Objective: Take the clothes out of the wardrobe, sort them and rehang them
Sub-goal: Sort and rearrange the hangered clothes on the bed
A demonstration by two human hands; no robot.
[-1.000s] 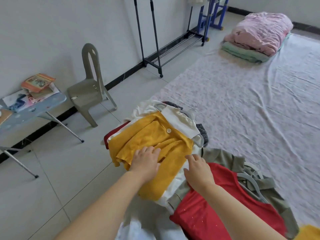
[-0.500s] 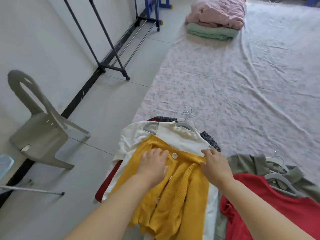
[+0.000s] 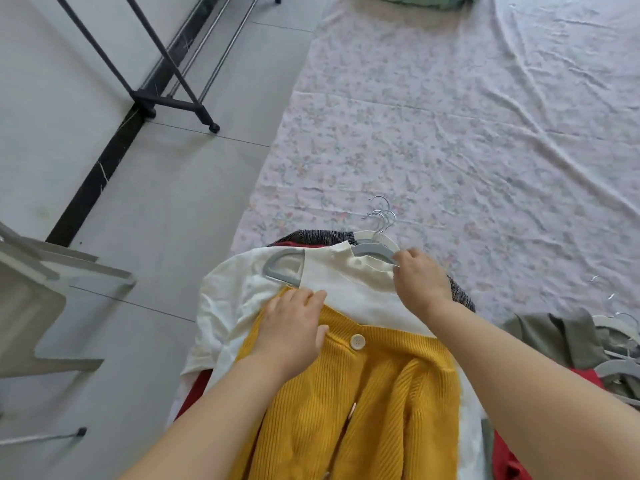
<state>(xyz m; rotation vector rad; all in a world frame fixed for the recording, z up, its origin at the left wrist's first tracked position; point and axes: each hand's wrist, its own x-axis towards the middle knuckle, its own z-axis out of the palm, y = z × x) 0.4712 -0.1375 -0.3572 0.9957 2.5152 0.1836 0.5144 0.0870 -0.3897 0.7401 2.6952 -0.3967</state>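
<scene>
A pile of clothes lies at the near edge of the flowered sheet [image 3: 450,116]. On top is a yellow knit cardigan [image 3: 363,393] with a pale button, over a white top [image 3: 346,289] on a grey hanger [image 3: 372,250]. My left hand [image 3: 294,334] rests flat on the cardigan's upper left edge, fingers spread. At the white top's collar my right hand [image 3: 420,278] pinches the grey hanger's shoulder. Several metal hooks [image 3: 382,216] stick out beyond the collar. Red and dark speckled clothes show under the pile.
A second heap with an olive garment [image 3: 561,337], a red one and pale hangers [image 3: 620,362] lies at the right. A black clothes rack base [image 3: 173,105] stands on the tiled floor at the upper left. A grey plastic chair [image 3: 38,306] sits at the left edge.
My right hand has moved up from the cardigan's top edge to the white top's collar and hanger. The view has tilted down and closer; my left hand stays on the cardigan.
</scene>
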